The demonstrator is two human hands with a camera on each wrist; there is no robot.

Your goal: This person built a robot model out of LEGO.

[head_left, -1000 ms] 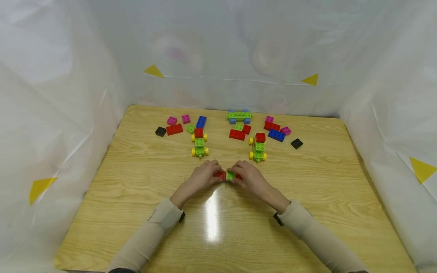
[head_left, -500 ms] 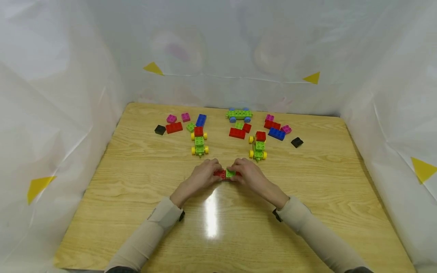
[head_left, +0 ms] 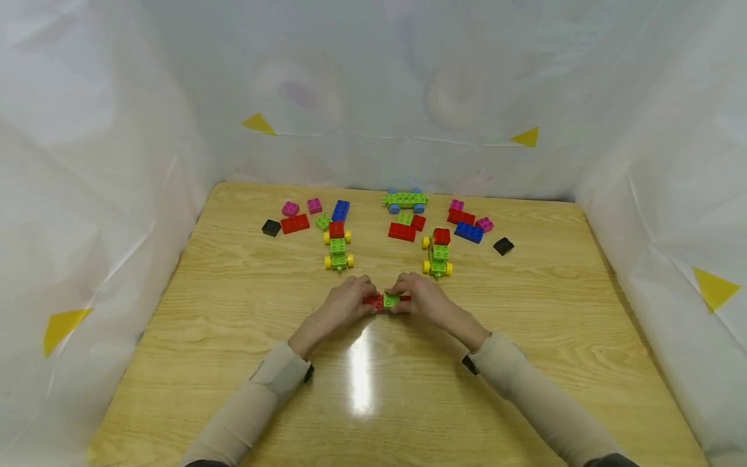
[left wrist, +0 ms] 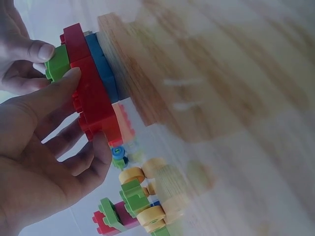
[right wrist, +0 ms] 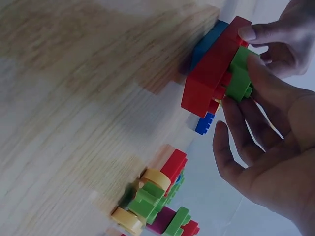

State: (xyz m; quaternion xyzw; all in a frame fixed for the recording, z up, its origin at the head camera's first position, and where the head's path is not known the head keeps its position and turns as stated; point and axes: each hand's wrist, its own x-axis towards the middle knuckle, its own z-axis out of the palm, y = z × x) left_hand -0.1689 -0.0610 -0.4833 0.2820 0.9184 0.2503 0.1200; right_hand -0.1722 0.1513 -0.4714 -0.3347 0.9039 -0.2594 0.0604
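At the middle of the table my left hand point(head_left: 344, 305) pinches one end of a red toy brick point(left wrist: 96, 96), thumb on its near side and fingers beyond. A second red brick point(right wrist: 211, 73) lies end to end with it, and a blue brick point(left wrist: 102, 64) shows beneath both. On top of the red row sits a small green brick point(right wrist: 239, 73). My right hand point(head_left: 428, 305) holds that green brick between thumb and fingers, its other fingers loosely bent. From the head view, the fingers hide part of the stack.
Two green wheeled cars, a left one point(head_left: 338, 250) and a right one point(head_left: 439, 253), stand beyond the hands with bricks on them. A blue-wheeled green base point(head_left: 405, 200) stands at the back. Loose red point(head_left: 294, 224), blue point(head_left: 469, 232), pink and black bricks lie to both sides.
The right hand's fingers have shifted slightly on the green brick, leaving more of it visible. The left hand keeps its hold, and the stack stays in place.
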